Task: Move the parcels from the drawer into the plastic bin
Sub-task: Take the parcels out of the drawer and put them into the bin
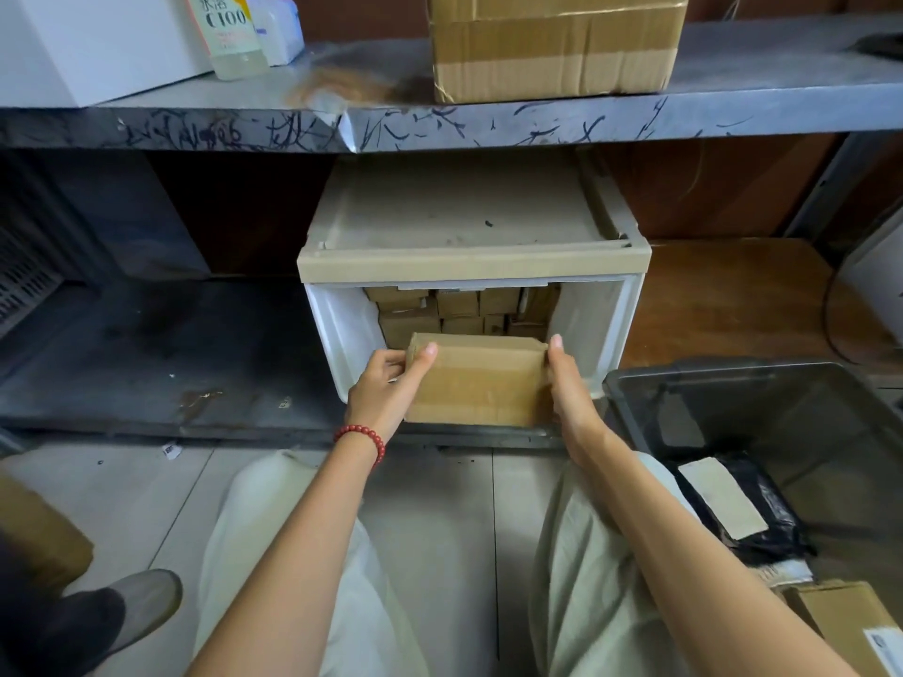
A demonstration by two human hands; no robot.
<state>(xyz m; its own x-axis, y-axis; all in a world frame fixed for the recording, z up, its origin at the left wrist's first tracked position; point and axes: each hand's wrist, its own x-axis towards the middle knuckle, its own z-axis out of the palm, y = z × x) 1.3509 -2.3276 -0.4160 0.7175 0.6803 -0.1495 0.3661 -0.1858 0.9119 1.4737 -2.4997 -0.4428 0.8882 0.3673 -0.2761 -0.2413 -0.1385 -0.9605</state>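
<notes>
A brown cardboard parcel is held in front of the pulled-out white drawer of a beige plastic cabinet. My left hand grips its left end, thumb on top. My right hand grips its right end. Several small cardboard parcels are stacked deep inside the drawer. The dark transparent plastic bin stands on the floor to the right, holding a black-wrapped parcel with a pale label.
A metal shelf overhangs the cabinet, carrying a large taped carton, a white box and a bottle. Another cardboard box lies at the bottom right. A person's shoe is at the bottom left on the tiled floor.
</notes>
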